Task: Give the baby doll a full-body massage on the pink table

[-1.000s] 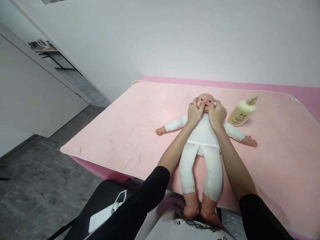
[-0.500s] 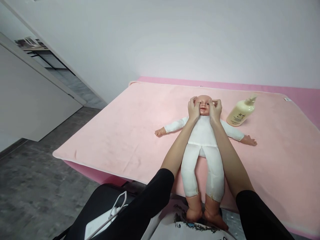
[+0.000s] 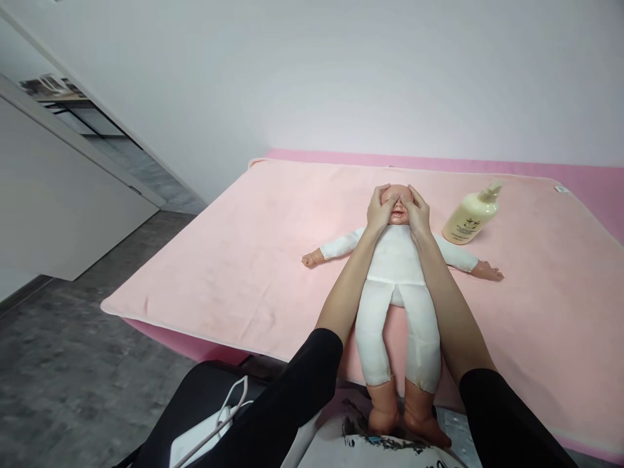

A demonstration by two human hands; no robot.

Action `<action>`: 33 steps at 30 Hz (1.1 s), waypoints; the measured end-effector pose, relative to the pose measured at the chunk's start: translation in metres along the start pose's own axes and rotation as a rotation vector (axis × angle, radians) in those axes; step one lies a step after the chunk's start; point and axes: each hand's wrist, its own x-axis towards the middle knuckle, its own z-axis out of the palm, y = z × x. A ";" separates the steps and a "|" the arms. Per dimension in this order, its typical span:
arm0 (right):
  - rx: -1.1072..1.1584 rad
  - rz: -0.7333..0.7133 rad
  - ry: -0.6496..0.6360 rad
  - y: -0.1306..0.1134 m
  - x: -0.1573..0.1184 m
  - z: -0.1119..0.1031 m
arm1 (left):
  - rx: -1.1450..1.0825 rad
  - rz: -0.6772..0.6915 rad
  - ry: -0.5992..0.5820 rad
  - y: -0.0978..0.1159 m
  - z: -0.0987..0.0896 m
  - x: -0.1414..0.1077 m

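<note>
A baby doll (image 3: 396, 260) with a white cloth body lies on its back on the pink blanket (image 3: 219, 260), feet toward me. My left hand (image 3: 380, 211) wraps the side of its head at the left of the view, and my right hand (image 3: 418, 211) wraps the other side. Both thumbs rest on the face beside the nose, covering the eyes. The fingers curl round the head and are partly hidden. To the right of the head stands a pale yellow pump bottle (image 3: 470, 214), touched by neither hand.
The blanket covers a pink table that backs onto a white wall (image 3: 390, 78). A black chair (image 3: 195, 396) at the lower left carries a white device (image 3: 199, 439) with a cable. Farther left are a white door (image 3: 63, 188) and grey floor.
Both thumbs have moved inward over the doll's face, from the outer sides of the eyes to next to the nose. The bottle and the doll's body stay put.
</note>
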 end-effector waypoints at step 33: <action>-0.033 -0.061 -0.027 0.010 0.006 -0.003 | -0.005 0.066 0.028 -0.014 0.004 0.010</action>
